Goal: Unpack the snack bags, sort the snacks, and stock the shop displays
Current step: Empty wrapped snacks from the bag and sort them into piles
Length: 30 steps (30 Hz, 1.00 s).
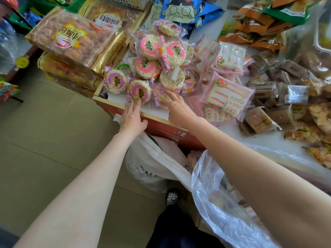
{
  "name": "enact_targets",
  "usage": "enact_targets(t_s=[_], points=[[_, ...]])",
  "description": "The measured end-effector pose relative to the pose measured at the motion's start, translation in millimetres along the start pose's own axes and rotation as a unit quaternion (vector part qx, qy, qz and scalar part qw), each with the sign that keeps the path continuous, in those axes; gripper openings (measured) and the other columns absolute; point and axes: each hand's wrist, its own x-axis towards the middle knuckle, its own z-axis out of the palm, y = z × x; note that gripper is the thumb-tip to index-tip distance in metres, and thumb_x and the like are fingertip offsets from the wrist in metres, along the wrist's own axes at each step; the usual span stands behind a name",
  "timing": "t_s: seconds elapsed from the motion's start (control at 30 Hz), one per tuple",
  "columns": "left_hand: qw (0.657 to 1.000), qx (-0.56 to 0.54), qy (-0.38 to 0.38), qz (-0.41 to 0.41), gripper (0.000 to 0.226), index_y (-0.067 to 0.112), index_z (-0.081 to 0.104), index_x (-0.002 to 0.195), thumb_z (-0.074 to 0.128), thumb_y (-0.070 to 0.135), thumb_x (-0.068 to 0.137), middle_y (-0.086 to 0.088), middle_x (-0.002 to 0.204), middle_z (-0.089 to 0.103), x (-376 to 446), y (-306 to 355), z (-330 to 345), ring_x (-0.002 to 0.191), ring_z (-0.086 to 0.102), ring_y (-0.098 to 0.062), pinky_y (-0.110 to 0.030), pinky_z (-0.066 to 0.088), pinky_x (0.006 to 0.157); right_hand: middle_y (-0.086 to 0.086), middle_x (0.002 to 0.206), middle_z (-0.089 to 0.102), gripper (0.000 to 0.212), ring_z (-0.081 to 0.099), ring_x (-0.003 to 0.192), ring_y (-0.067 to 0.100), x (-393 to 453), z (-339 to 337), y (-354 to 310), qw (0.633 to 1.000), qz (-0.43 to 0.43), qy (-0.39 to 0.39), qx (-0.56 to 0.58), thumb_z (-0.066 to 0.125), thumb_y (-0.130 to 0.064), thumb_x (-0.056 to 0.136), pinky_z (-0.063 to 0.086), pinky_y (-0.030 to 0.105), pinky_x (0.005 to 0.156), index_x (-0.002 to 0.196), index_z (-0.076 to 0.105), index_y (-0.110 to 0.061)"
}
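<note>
Snack packs: round puffed-rice cakes (146, 68) in clear wrappers, heaped at the near left corner of the display tray (114, 102), pink-ringed ones on top, purple-ringed ones along the front edge.

Head view (the only view):

- Left hand (132, 117): stretched forward over the tray's front rim, fingers straight and slightly spread, fingertips touching the purple-ringed rice cake (139, 92) at the front of the heap. No curl round the pack; nothing held.
- Right hand (177, 110): extended beside the left, fingers straight, tips laid against the lower packs of the heap. Nothing held here either.
- Right of the heap: pink-wrapped cake slices (227, 95), then brown wrapped bars (258, 120), each sort in its own loose group on the white surface.
- Behind the heap: large bread bags (71, 40) stacked at left, blue cartoon-printed bags (180, 9) at the back.
- Below the tray, near the body: a clear plastic bag (215, 194) and a white printed bag (148, 169), both open; contents only partly visible.

Step in hand (judged): sorting and stocking, namely tidying the rice cakes into their section of the display with flat fingers.

Next move (judged): push or square the front packs back from the rim so none slides off. Light pressure only; wrappers slippery, cakes brittle. Then back to the open bags for further stock.
</note>
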Motion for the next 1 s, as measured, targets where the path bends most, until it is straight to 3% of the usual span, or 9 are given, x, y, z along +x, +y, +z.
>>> enact_targets(t_s=[0.4,0.57,0.67,0.8,0.87,0.9,0.93,0.97,1.0], points=[[0.998,-0.039,0.05,0.003,0.069,0.016,0.019,0.149,0.053,0.006,0.089,-0.01,0.157,0.009,-26.3,-3.6,8.6,0.145,0.009,-0.029,-0.044,0.019,0.116,0.013,0.146,0.033,0.061,0.033,0.129,0.035,-25.5,2.9,16.7,0.998,-0.007,0.056,0.024,0.036,0.015,0.081,0.034,0.042,0.104,0.133,0.049,-0.012],[0.987,-0.049,0.102,0.111,0.055,0.009,0.039,0.139,0.051,0.0,0.086,-0.013,0.148,0.03,-58.7,35.0,24.0,0.135,0.029,-0.029,-0.041,0.03,0.109,0.017,0.14,0.04,0.054,0.039,0.128,0.036,-77.3,-9.7,50.5,0.991,-0.014,0.124,0.036,0.038,0.016,0.08,0.035,0.045,0.106,0.126,0.055,-0.006],[0.976,-0.106,0.031,0.187,0.051,0.012,0.042,0.138,0.052,0.004,0.088,-0.01,0.144,0.037,-88.0,70.9,47.5,0.133,0.033,-0.026,-0.039,0.03,0.111,0.016,0.131,0.048,0.046,0.049,0.12,0.031,-143.4,-23.8,92.2,0.987,0.019,0.154,0.038,0.041,0.014,0.083,0.041,0.04,0.1,0.121,0.059,-0.003],[0.945,-0.157,-0.202,0.202,0.063,0.03,0.026,0.145,0.058,0.025,0.091,0.002,0.15,0.029,-122.4,108.6,78.0,0.137,0.028,-0.014,-0.027,0.024,0.107,0.01,0.101,0.064,0.033,0.064,0.083,0.024,-241.1,-17.6,138.6,0.982,0.028,0.154,0.103,0.043,0.003,0.081,0.049,0.027,0.073,0.106,0.064,-0.002],[0.935,-0.125,-0.285,0.171,0.077,0.038,0.015,0.146,0.064,0.027,0.087,0.003,0.153,0.02,-131.8,113.5,93.3,0.139,0.025,-0.015,-0.029,0.027,0.106,0.007,0.096,0.069,0.032,0.066,0.085,0.023,-273.1,6.0,158.6,0.983,0.085,0.094,0.132,0.046,0.007,0.083,0.047,0.023,0.073,0.107,0.065,-0.004],[0.933,-0.103,-0.306,0.156,0.081,0.04,0.013,0.146,0.065,0.022,0.087,0.003,0.155,0.017,-134.5,113.3,99.5,0.136,0.032,-0.018,-0.03,0.033,0.102,0.007,0.101,0.069,0.035,0.065,0.091,0.023,-283.3,23.9,169.0,0.985,0.128,0.025,0.112,0.046,0.008,0.085,0.047,0.024,0.074,0.112,0.064,-0.006],[0.934,-0.09,-0.316,0.142,0.083,0.041,0.012,0.146,0.064,0.014,0.086,0.002,0.156,0.016,-135.7,112.6,104.3,0.123,0.048,-0.02,-0.029,0.042,0.092,0.007,0.11,0.067,0.04,0.064,0.097,0.022,-290.5,46.0,180.9,0.982,0.163,-0.059,0.079,0.044,0.008,0.087,0.046,0.025,0.073,0.119,0.06,-0.009],[0.935,-0.086,-0.318,0.133,0.084,0.041,0.014,0.146,0.06,0.005,0.086,0.001,0.156,0.018,-135.7,112.4,108.0,0.097,0.061,-0.019,-0.026,0.047,0.075,0.007,0.118,0.064,0.045,0.062,0.102,0.022,-296.4,69.9,192.1,0.97,0.192,-0.135,0.06,0.042,0.008,0.087,0.046,0.026,0.073,0.126,0.056,-0.011],[0.937,-0.084,-0.315,0.127,0.084,0.04,0.015,0.146,0.056,-0.001,0.085,0.001,0.155,0.02,-135.2,113.0,109.7,0.069,0.059,-0.015,-0.023,0.046,0.06,0.007,0.124,0.061,0.05,0.06,0.105,0.022,-298.8,92.0,203.0,0.959,0.204,-0.191,0.052,0.041,0.009,0.087,0.048,0.027,0.075,0.131,0.051,-0.012]])
